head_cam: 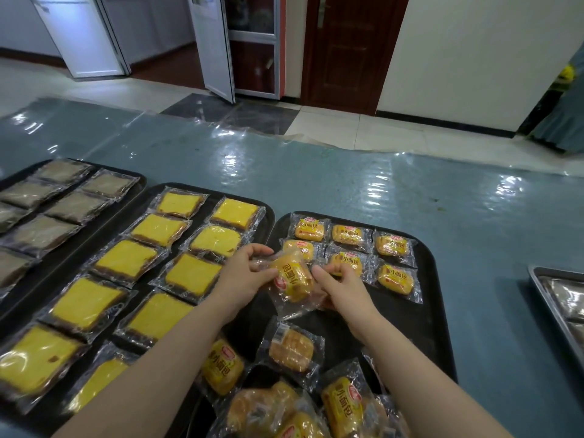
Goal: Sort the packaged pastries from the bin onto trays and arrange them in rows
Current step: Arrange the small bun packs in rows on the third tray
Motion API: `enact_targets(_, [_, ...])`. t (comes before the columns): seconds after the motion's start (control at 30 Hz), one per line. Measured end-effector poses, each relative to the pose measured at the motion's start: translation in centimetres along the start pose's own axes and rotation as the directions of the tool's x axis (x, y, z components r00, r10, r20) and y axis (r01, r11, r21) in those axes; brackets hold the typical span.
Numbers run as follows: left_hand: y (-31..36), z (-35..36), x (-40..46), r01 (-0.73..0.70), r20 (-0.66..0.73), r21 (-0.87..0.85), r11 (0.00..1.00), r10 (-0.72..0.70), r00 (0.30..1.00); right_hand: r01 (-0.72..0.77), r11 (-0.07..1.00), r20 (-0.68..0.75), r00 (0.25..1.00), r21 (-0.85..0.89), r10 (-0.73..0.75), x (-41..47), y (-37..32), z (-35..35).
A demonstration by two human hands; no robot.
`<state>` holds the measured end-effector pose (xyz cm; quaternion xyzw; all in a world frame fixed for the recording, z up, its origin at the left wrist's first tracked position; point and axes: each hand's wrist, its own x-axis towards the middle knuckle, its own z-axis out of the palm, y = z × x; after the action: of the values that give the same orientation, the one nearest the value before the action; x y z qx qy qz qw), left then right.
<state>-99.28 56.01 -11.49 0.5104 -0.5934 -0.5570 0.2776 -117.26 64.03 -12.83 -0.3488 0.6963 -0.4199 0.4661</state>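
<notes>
A wrapped small bread with a yellow printed label is held just above the right-hand black tray; the left hand pinches the clear wrapper at its left end, and the right hand grips the right end with curled fingers; beyond it, six like packets lie in two rows of three on that tray, each printed 小面包 in red on yellow with a red oval logo too small to read; nearer the camera, loose packets lie scattered, some label-up, one showing a barcode. The middle black tray holds two columns of yellow cake slices in clear wrap; the far-left tray holds brownish wrapped slices. All rest on a blue table under glossy clear plastic sheeting; a metal tray sits at the right edge. Behind lie pale floor tiles, a white wall, a dark wooden door and an open white-framed glass door.
</notes>
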Motion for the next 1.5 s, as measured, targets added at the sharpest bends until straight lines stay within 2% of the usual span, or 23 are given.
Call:
enact_targets(0.13, [0.4,0.3,-0.7,-0.083,0.216,0.106,0.991,0.059,0.975,0.109,0.991,0.144,0.985,-0.073,-0.098,-0.3,-0.3,0.0])
enact_targets(0.2, [0.3,0.5,-1.0,-0.102,0.192,0.117,0.988,0.078,0.978,0.111,0.992,0.153,0.983,-0.066,-0.1,-0.5,-0.6,0.2])
enact_targets(0.3, [-0.4,0.5,-1.1,-0.078,0.101,0.11,0.991,0.067,0.993,0.1,0.994,0.021,0.995,-0.034,-0.099,-0.7,-0.6,0.3])
enact_targets(0.4, [-1.1,0.1,-1.0,-0.029,0.113,0.152,0.988,0.012,0.994,0.024,0.989,-0.064,0.998,0.147,-0.015,-0.5,-0.2,0.2])
enact_targets(0.5, [-1.9,-0.1,-0.9,0.055,0.129,0.076,0.996,-0.065,0.989,-0.068,0.933,-0.073,0.992,0.353,0.1,-0.1,0.1,-0.1])
enact_targets(0.6, [-2.9,-0.2,-0.3,0.138,0.07,0.012,0.99,-0.139,0.988,-0.093,0.926,-0.047,0.992,0.365,0.118,0.5,0.7,0.3])
enact_targets(0.67, [-3.5,-0.2,0.5,0.173,0.001,0.037,0.984,-0.174,0.985,-0.07,0.969,-0.046,0.995,0.235,0.083,1.0,1.2,0.6])
enact_targets(0.77, [-4.7,0.0,1.6,0.201,-0.066,0.111,0.973,-0.195,0.979,0.024,1.0,-0.149,0.988,-0.011,-0.026,2.3,2.2,1.1])
enact_targets(0.83, [-5.6,0.4,2.4,0.196,-0.111,0.19,0.962,-0.177,0.978,0.049,0.995,-0.209,0.976,-0.085,-0.066,3.4,3.2,1.5])
enact_targets(0.93, [-6.7,1.0,3.9,0.178,-0.186,0.315,0.932,-0.124,0.975,0.034,0.978,-0.2,0.977,-0.205,-0.076,5.3,4.4,1.9])
enact_targets(1.07, [-7.8,1.9,5.6,0.19,-0.203,0.42,0.887,-0.112,0.973,0.063,0.878,-0.167,0.973,-0.474,-0.159,7.1,5.4,1.9])
enact_targets(1.17, [-8.1,2.2,6.3,0.186,-0.206,0.401,0.897,-0.109,0.972,0.109,0.765,-0.135,0.959,-0.634,-0.248,7.8,5.9,1.9])
enact_targets(1.3, [-8.2,2.4,6.4,0.162,-0.234,0.424,0.891,-0.065,0.97,0.144,0.689,-0.095,0.951,-0.71,-0.296,8.2,6.3,1.9])
enact_targets(1.43, [-8.2,3.2,5.7,0.076,-0.191,0.581,0.81,0.046,0.981,0.145,0.567,-0.083,0.931,-0.811,-0.356,7.4,6.8,0.7])
enact_targets(1.5, [-8.2,3.9,5.3,-0.016,-0.156,0.649,0.76,0.154,0.976,0.124,0.54,-0.095,0.928,-0.832,-0.36,6.6,7.1,-0.3])
